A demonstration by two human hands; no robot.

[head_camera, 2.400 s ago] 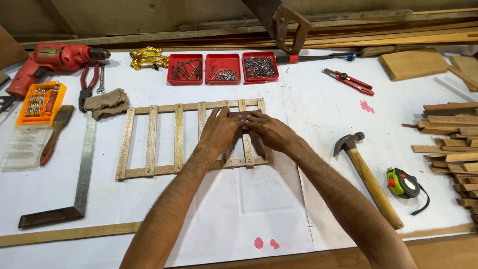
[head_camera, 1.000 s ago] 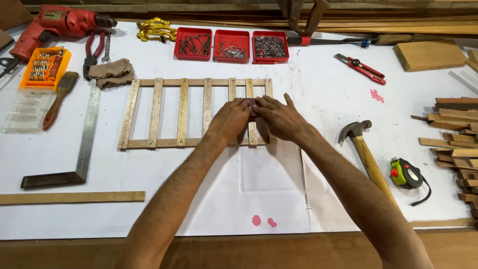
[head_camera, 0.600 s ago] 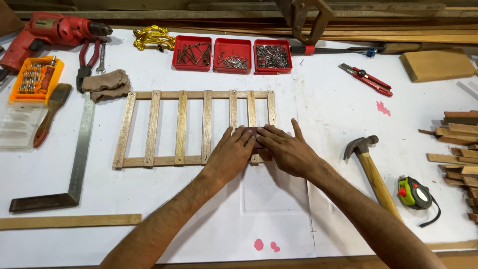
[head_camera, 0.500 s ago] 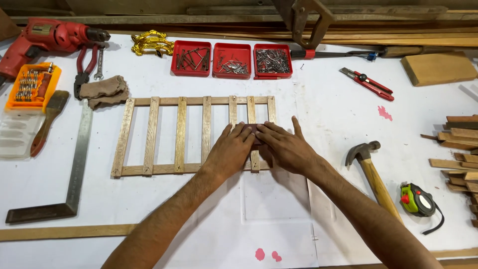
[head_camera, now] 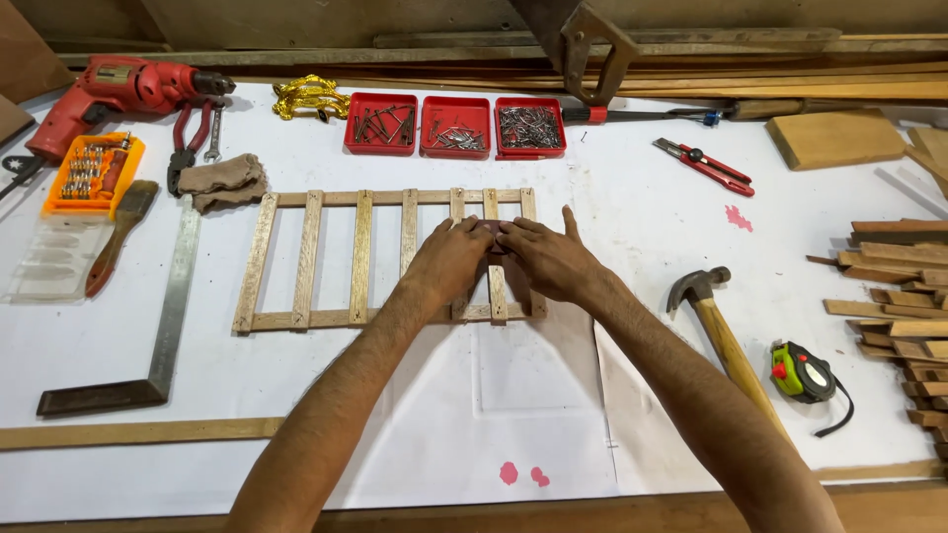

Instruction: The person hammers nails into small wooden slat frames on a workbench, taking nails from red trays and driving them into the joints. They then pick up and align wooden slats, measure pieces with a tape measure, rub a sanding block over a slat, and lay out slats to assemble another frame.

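A ladder-like wooden slat frame lies flat on the white-covered bench. Both hands rest on its right end. My left hand lies palm down over the slats there, fingertips pointing right. My right hand lies palm down beside it, fingers spread, its fingertips meeting those of the left over one upright slat. The fingers press on the slats rather than wrap around them. What lies under the fingertips is hidden.
A claw hammer and a green tape measure lie to the right, with a stack of wood strips at the right edge. Three red trays of nails stand behind. A steel try square, brush, bit set and red drill lie left.
Both hands have stayed pressed on the frame's right end, with small finger shifts. The view has moved, so the frame sits lower and more central in the picture.
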